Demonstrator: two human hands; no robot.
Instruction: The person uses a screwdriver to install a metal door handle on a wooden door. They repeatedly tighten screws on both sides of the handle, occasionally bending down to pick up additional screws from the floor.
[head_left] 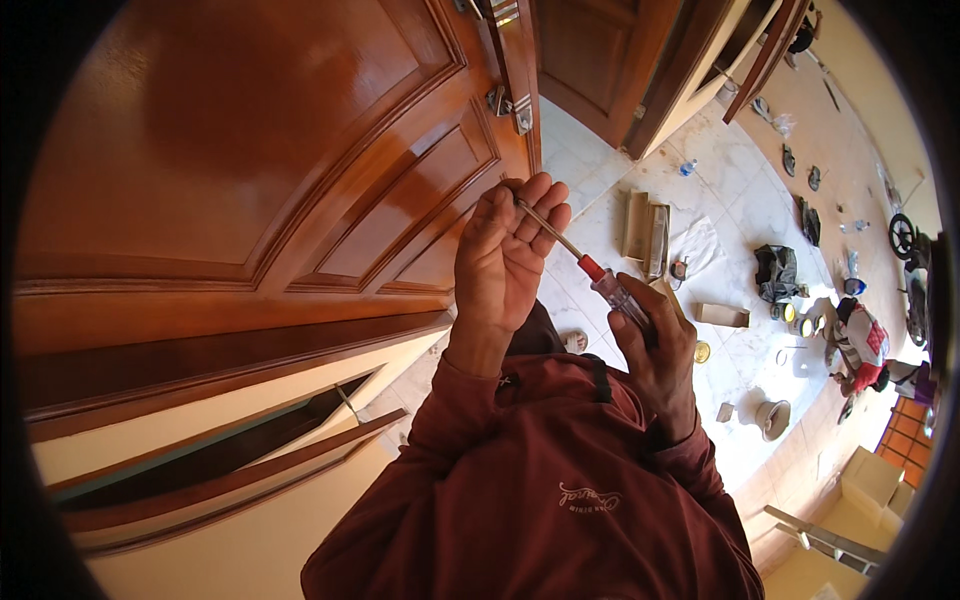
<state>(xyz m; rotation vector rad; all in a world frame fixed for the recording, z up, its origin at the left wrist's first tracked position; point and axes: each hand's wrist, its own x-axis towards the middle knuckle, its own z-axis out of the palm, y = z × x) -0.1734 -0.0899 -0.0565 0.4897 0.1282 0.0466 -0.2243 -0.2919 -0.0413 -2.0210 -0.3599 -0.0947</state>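
Observation:
My right hand grips a screwdriver by its clear handle, which has a red collar. Its metal shaft slants up and left toward my left hand. That hand is raised palm up, with thumb and forefinger closed around the screwdriver's tip. Whatever small piece lies in that pinch is too dark and small to name. Just beyond stands a glossy brown panelled wooden door. Metal lock hardware shows on the door edge above my left hand.
Another wooden door stands at the top. Cardboard boxes, a black plastic bag, open tins and a bucket lie about the tiled floor. At the right a person crouches near a motorcycle.

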